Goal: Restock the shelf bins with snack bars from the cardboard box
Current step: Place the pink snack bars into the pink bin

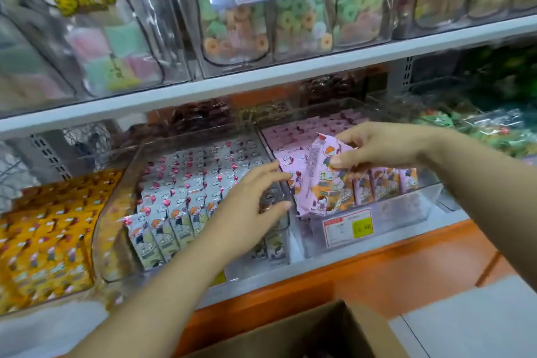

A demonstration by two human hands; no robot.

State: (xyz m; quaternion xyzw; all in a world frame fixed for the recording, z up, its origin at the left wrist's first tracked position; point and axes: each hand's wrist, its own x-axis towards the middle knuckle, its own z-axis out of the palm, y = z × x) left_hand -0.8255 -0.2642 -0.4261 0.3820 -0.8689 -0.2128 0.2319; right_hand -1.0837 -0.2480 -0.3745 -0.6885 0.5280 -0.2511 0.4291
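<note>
Pinching pink snack bars (pixel 321 186) near top, right hand (pixel 386 145), left hand (pixel 247 212) splayed just beside

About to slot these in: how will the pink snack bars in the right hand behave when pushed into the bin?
Probably light: the right hand pinches several pink snack bars with fingertips alone. The glossy wrappers look slippery, so the bundle may fan apart. The upright bars in the clear bin suggest they are stiffish.

The pink bin (pixel 406 213) is wide open on top. Its pink bars (pixel 386 183) pack the front right; the upper shelf (pixel 261 78) overhangs the back.
</note>
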